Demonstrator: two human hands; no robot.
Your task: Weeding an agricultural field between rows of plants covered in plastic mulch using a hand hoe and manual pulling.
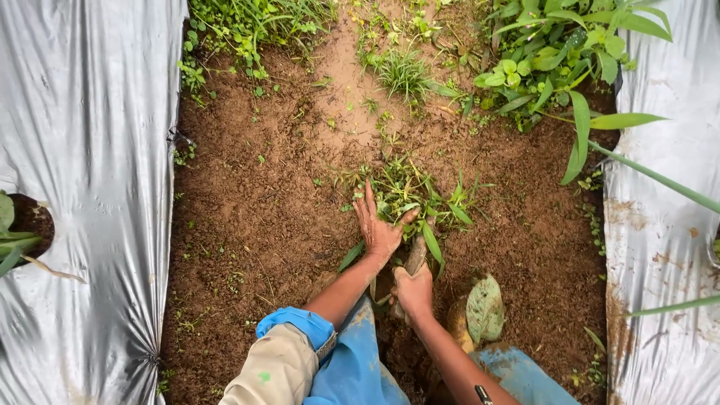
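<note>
Kneeling over a strip of bare brown soil (pixel 247 225), a person is working with both hands on a clump of weeds (pixel 409 196) near the middle of the furrow. Left hand (pixel 379 225) is lying spread on the clump's near-left side, fingers (pixel 369 196) wide apart and pressing into the leaves, thumb touching the greenery, nothing closed in the grip. Right hand (pixel 413 292) is wrapping tight around a muddy tool handle (pixel 415 259), whose far end is disappearing under the weeds; blade hidden. Silver plastic mulch sheet (pixel 90 187) is edging the soil on the left, another sheet (pixel 660 247) on the right, leaving the open soil lane between them. Taller leafy plants (pixel 559 60) are crowding the far right corner; grass tufts (pixel 403 73) sitting further ahead. Blue trousers (pixel 352 367) are filling the near edge.
</note>
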